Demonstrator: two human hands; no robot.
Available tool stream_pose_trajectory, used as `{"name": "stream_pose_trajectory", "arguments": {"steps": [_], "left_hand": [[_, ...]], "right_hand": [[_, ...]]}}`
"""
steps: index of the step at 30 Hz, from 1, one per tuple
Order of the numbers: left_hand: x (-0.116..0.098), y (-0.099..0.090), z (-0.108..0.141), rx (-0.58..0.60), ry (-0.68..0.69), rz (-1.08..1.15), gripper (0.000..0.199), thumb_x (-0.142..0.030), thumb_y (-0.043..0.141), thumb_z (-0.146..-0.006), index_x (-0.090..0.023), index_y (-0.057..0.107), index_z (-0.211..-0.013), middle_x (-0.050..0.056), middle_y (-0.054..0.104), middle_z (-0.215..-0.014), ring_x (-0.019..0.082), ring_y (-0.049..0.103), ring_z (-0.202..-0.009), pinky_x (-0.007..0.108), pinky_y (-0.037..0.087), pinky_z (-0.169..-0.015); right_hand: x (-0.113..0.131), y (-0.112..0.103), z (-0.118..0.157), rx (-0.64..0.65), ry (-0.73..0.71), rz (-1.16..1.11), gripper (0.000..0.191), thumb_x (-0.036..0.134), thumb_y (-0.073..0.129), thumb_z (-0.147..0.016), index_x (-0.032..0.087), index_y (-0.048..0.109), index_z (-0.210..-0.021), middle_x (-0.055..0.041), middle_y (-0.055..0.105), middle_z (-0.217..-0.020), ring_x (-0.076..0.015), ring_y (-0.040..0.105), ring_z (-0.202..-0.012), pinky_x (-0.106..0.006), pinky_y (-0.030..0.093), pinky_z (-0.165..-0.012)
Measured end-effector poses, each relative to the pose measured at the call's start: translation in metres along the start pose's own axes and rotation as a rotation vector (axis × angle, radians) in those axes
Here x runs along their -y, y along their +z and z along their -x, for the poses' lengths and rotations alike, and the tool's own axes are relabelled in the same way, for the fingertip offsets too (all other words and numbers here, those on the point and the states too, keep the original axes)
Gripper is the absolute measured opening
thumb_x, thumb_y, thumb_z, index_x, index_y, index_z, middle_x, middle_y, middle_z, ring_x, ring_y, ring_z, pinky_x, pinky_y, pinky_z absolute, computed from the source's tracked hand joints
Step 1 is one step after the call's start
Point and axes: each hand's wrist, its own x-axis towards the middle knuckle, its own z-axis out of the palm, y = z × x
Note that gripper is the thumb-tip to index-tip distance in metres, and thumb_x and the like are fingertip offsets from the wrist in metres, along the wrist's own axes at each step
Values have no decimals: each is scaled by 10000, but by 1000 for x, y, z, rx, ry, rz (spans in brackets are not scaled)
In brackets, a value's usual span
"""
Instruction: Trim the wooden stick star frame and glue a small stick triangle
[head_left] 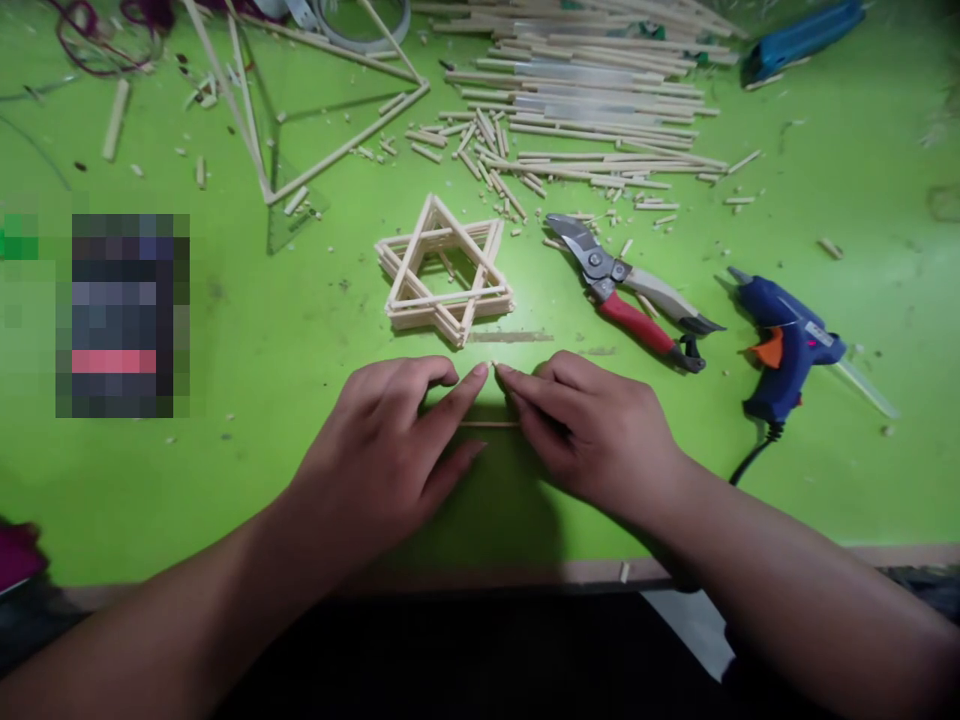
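Note:
Thin wooden sticks lie under my fingertips on the green table, meeting at a small tip; one stick [489,424] shows crosswise between my hands, the rest is mostly covered. My left hand [390,430] presses near the tip with one finger, its thumb held apart lower down. Closed around the other side of the tip, my right hand [600,420] has its fingers together. Just beyond my hands stands a layered six-pointed star [427,315] built of wooden sticks. Right of it lie pruning shears [611,275] with one red handle and one pale handle.
A blue glue gun [787,335] with an orange trigger rests at the right. Many long sticks [600,110] and cut bits [487,150] cover the back. A larger stick frame [345,145], a tape roll [360,40] and a blue tool [806,40] lie there too. A pixelated patch hides something left.

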Motion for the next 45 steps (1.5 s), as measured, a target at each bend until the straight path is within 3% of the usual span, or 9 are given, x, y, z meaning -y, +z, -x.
{"name": "stream_pose_trajectory", "arguments": {"steps": [6,13,18,25,32,37,45], "left_hand": [[0,1,1,17,3,-19,627,-416,595,-1111,-226,507,-1701,207,617,-1482,428,591,-1359,651,483,-1174],[-1,1,-4,-13,12,-49,591,-469,594,-1115,-201,586,-1642,201,641,-1414,399,620,-1270,604,526,-1124],[-3,1,-5,-35,50,-90,602,-461,591,-1120,-117,610,-1613,229,645,-1367,404,632,-1207,610,553,-1056],[-4,1,-4,-47,42,-106,585,-462,592,-1123,-134,622,-1606,219,655,-1374,393,637,-1230,575,545,-1073],[0,7,-2,-68,43,-95,573,-449,598,-1123,-144,621,-1607,219,645,-1410,410,624,-1291,614,521,-1115],[5,8,-6,-83,39,-13,584,-496,572,-1117,-123,656,-1559,211,680,-1338,396,649,-1211,604,543,-1039],[3,7,-7,-72,39,-16,567,-507,574,-1108,-149,689,-1532,212,698,-1322,394,668,-1158,603,562,-973]], "right_hand": [[1,-1,-1,27,0,-3,344,273,615,-1096,199,818,-1364,-43,735,-907,-177,679,-743,-355,391,-577],[5,-3,-4,54,21,17,309,300,598,-1118,195,855,-1255,-38,697,-869,-160,632,-709,-352,333,-565],[5,-4,-5,66,36,32,307,303,610,-1111,210,857,-1267,-29,698,-891,-153,628,-713,-354,312,-564],[6,-4,-5,59,44,28,303,321,598,-1117,211,862,-1217,-28,699,-863,-147,631,-706,-342,310,-554],[1,1,-1,-7,1,-10,310,265,637,-1082,203,854,-1295,-33,743,-895,-160,671,-731,-337,365,-575],[-2,6,1,-86,-3,-64,342,217,637,-1083,182,834,-1360,-35,761,-903,-150,682,-738,-324,432,-615],[-1,8,0,-61,-12,49,350,272,624,-1102,223,824,-1385,-23,745,-907,-160,679,-756,-344,378,-593]]}}
